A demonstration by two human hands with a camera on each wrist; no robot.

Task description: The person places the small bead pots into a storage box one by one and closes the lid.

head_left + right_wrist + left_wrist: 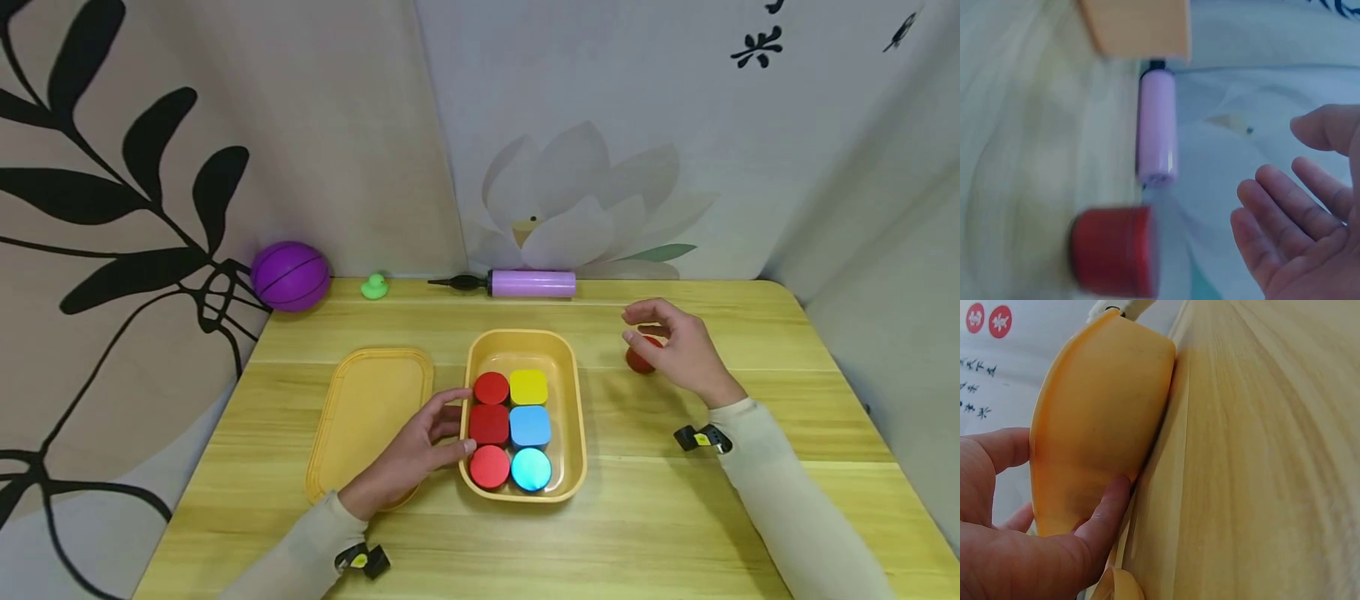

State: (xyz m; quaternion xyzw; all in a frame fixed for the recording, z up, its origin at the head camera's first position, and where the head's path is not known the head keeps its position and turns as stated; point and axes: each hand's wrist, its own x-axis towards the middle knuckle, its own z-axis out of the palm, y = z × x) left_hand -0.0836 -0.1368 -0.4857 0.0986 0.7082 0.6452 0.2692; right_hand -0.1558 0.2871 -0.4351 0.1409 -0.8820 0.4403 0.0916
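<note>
My left hand (420,450) rests at the left side of a yellow plastic box (573,400), its fingers touching the outer wall and rim. The left wrist view shows a finger of the left hand (1029,556) lying along the box wall (1104,406). Several coloured pieces fill the box's left and middle: a yellow square piece (528,387), a blue square piece (530,427), a light-blue round piece (531,469) and red ones (489,425). My right hand (682,350) hovers, fingers apart, over a red cylinder (640,358). In the right wrist view, that red cylinder (1113,250) stands apart from the hand (1297,231).
A flat yellow lid (367,417) lies left of the box, partly under my left forearm. Along the table's back edge are a purple ball (291,277), a green toy duck (374,287) and a purple hand pump (532,284). A patterned curtain (600,100) hangs behind.
</note>
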